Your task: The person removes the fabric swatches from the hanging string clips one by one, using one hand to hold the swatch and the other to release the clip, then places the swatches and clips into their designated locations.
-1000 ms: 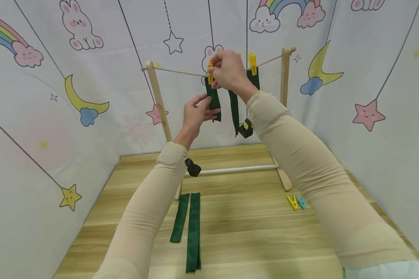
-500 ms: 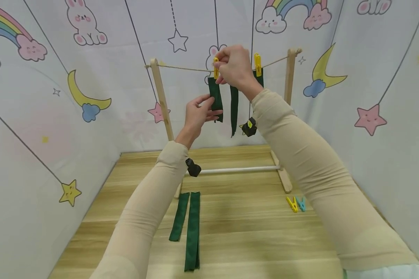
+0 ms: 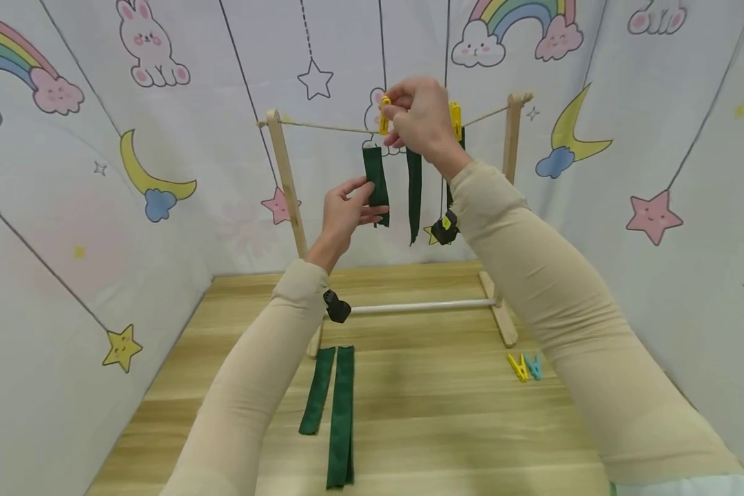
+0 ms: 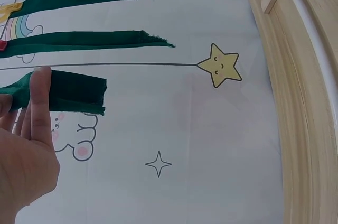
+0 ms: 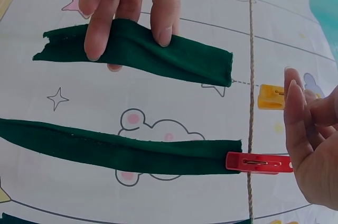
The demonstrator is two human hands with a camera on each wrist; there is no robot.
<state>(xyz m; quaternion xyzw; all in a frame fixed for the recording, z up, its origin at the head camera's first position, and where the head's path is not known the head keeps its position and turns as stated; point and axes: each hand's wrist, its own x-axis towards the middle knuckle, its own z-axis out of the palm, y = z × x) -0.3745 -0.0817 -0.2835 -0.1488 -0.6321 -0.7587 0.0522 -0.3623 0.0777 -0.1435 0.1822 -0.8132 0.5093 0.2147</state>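
Observation:
My left hand (image 3: 342, 215) holds a dark green fabric strip (image 3: 374, 164) between thumb and fingers. In the right wrist view, the strip's top end (image 5: 219, 66) stops just short of the twine line (image 5: 251, 44). A yellow clothespin (image 3: 384, 116) is pinched in my right hand (image 3: 426, 118); the right wrist view puts its tip beside the twine, off the strip. Another green strip (image 5: 174, 155) hangs from the twine by a red clothespin (image 5: 256, 162). Farther right, a yellow clothespin (image 3: 455, 122) holds a further green strip, partly hidden by my right arm.
Wooden posts (image 3: 285, 176) carry the twine, joined low down by a white rod (image 3: 421, 306). Two green strips (image 3: 341, 420) lie on the wooden table (image 3: 446, 420). A yellow clothespin (image 3: 517, 367) and a blue clothespin (image 3: 534, 366) lie at the right. Printed cloth walls surround the table.
The yellow clothespin has come up off the strip's top end, where it sat a second ago. My left hand has lowered the strip slightly, away from the twine.

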